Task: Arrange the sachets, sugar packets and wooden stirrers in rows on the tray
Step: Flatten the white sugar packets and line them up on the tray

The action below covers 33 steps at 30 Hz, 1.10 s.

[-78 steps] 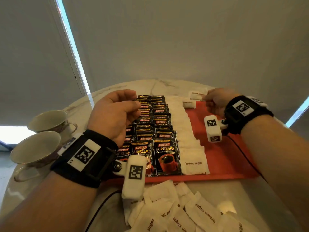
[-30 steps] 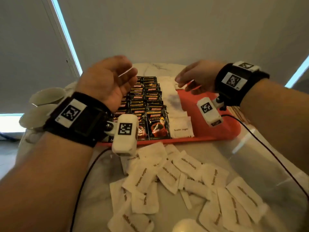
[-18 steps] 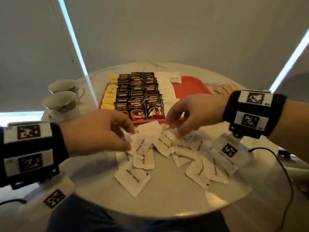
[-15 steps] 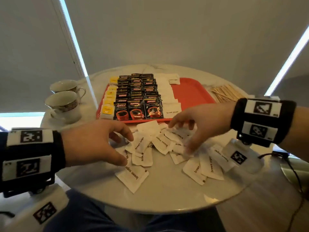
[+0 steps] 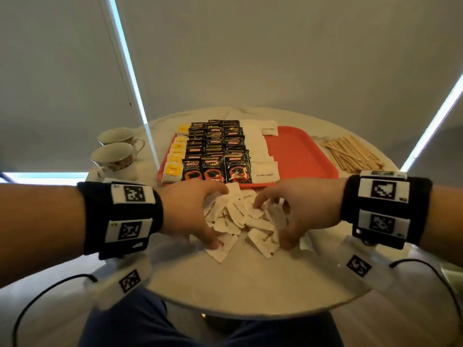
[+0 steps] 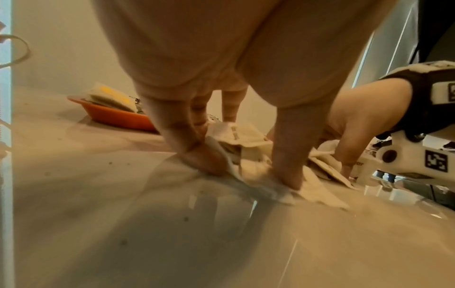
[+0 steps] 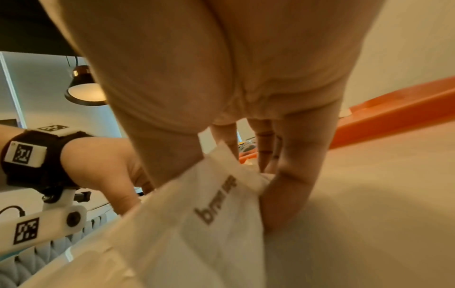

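A heap of loose white brown-sugar packets point(image 5: 238, 216) lies on the table just in front of the red tray point(image 5: 300, 151). My left hand point(image 5: 215, 219) arches over the heap's left side, thumb and fingers bunching packets point(image 6: 248, 140) between them. My right hand point(image 5: 273, 224) does the same on the right side, a packet point(image 7: 216, 206) caught between its thumb and fingers. On the tray lie rows of yellow sachets point(image 5: 175, 156), black coffee sachets point(image 5: 215, 151) and white sugar packets point(image 5: 258, 146). Wooden stirrers point(image 5: 350, 154) lie in a loose pile on the table, right of the tray.
Two teacups point(image 5: 117, 151) stand on the table left of the tray. The tray's right half is bare red plastic. The round table's front edge point(image 5: 250, 311) is close to my body, and cables hang from both wrist cameras.
Both hands came back from the tray to the scattered packets in front of it. They have drawn the spread-out packets together into one heap between them.
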{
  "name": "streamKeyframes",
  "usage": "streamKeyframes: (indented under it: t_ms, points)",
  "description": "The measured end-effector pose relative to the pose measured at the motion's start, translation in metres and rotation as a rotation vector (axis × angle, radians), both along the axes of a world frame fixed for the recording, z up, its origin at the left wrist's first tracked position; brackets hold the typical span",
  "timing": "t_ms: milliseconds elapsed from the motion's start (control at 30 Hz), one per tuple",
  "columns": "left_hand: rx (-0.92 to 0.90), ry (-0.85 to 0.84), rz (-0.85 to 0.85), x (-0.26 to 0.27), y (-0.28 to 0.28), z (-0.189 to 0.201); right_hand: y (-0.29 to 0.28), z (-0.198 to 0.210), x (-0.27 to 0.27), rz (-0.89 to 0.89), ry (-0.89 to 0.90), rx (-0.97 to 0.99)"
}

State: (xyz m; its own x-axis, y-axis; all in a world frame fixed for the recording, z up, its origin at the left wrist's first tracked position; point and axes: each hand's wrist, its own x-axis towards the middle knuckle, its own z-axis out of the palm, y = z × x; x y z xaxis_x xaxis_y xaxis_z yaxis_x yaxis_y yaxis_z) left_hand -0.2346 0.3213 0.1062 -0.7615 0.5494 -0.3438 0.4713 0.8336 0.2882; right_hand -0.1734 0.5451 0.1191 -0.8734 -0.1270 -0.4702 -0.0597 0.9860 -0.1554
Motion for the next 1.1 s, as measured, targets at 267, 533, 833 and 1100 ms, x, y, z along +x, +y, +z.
streamKeyframes:
  t_ms: [267,533,833,1100]
  points:
    - [0.035,0.075,0.052,-0.011,-0.01,-0.007,-0.024,-0.007,-0.026,0.139,0.143,-0.042]
    - [0.134,0.037,0.015,-0.01,-0.007,-0.008,-0.035,-0.008,-0.039,0.229,0.151,-0.144]
    - [0.488,-0.09,0.225,-0.037,-0.032,0.016,-0.004,0.011,-0.052,-0.061,0.162,-0.519]
    - [1.09,-0.517,0.47,-0.058,-0.026,0.027,-0.011,0.018,-0.081,-0.349,0.149,-1.356]
